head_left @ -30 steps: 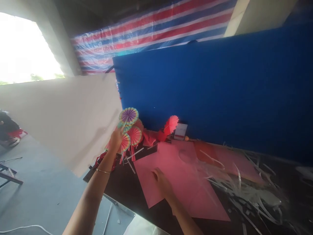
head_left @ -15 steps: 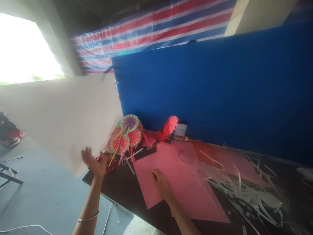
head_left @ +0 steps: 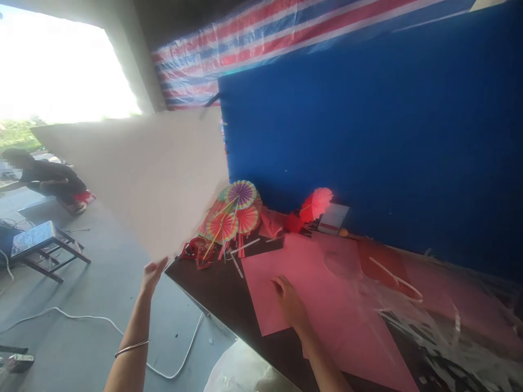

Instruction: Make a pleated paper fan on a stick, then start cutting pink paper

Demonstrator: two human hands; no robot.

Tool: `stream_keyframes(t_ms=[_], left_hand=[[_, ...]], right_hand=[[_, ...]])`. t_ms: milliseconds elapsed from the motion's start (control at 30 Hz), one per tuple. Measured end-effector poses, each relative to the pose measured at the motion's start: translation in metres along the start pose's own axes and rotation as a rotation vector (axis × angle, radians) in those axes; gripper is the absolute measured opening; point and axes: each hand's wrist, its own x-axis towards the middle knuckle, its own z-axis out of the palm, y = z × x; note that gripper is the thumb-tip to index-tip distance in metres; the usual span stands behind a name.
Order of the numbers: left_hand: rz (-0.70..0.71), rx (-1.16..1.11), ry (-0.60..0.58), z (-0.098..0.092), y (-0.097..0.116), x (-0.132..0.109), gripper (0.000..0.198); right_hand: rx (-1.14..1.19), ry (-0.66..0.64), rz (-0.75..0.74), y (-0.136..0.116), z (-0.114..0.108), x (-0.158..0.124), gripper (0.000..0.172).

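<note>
My left hand (head_left: 154, 274), with a bangle on the wrist, is beside the lower corner of a large pale board (head_left: 159, 174), left of the table corner. Its fingers are drawn together; whether they grip anything is unclear. My right hand (head_left: 291, 305) rests on or just above a large sheet of pink paper (head_left: 327, 305), fingers curled in, and anything between them is hidden. Ahead of my hands, round pleated paper fans (head_left: 241, 195) lie in a pile on the dark table (head_left: 212, 288). Shiny red wrapping (head_left: 200, 251) is near the table's left end.
A blue panel (head_left: 368, 120) stands behind the table. White strips (head_left: 457, 332) are tangled at the right. A red pleated paper piece (head_left: 316, 202) and a small white card (head_left: 333, 218) are at the back. Left, a person (head_left: 53, 177) sits beyond a stool (head_left: 51, 245); a white cable (head_left: 102, 318) crosses the floor.
My view has turned left, bringing the seated person and stool into sight. My left hand has moved from near the red wrapping toward the board's lower corner, its spread fingers closing. The right stays over the paper.
</note>
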Motion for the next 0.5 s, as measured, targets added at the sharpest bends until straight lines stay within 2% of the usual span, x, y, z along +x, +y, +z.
stream_keyframes(t_ms=[233,500], left_hand=[[-0.004,0.089,0.036,-0.004,0.002,-0.008,0.053],[0.056,0.131,0.068,0.0,0.016,-0.012,0.042]], right_hand=[[-0.035,-0.027,-0.017,0.002,0.002,0.001,0.023],[-0.041,-0.047,-0.011,0.001,0.001,0.002,0.023]])
